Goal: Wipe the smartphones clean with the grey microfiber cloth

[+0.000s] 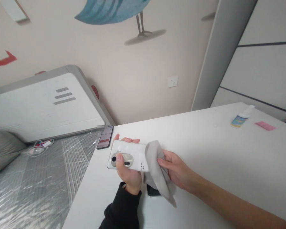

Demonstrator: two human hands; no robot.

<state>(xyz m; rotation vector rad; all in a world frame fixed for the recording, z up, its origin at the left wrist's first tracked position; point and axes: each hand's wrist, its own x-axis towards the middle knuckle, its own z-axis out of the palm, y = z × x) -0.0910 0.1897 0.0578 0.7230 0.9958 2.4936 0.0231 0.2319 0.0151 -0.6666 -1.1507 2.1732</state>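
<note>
My left hand (pixel 128 173) grips a white phone (pixel 135 151), its back and oval camera module facing me, with the thumb lying over the cameras. A grey cloth (pixel 154 159) is draped over the phone's right end. My right hand (pixel 177 168) pinches that cloth between thumb and fingers. Below the cloth, the corner of a dark flat object (pixel 153 191) shows on the table; the cloth hides the rest of it.
On the white table (pixel 205 152), a second phone (pixel 105 137) with a lit screen lies at the left edge. A spray bottle (pixel 241 117) and a pink packet (pixel 265 125) are at the far right. Beyond the left edge is a plastic-covered mattress (pixel 50 178).
</note>
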